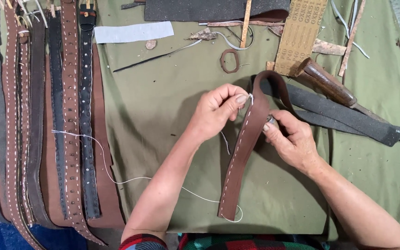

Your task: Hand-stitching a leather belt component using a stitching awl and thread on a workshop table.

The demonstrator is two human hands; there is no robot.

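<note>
A needle, if any, between the left hand's (216,111) fingers (240,99) is too small to make out, and the right hand (292,139) hides part of the brown leather strap (242,153). The finished belts (70,115) at the table's (163,102) left run past the top edge, as does the sandpaper strip (300,32).

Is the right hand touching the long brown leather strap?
Touching. The head view shows the right hand with its fingers pressed against the edge of the long brown leather strap.

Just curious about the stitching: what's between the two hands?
In the head view, only the brown leather strap runs between the left hand and right hand; both pinch it.
</note>
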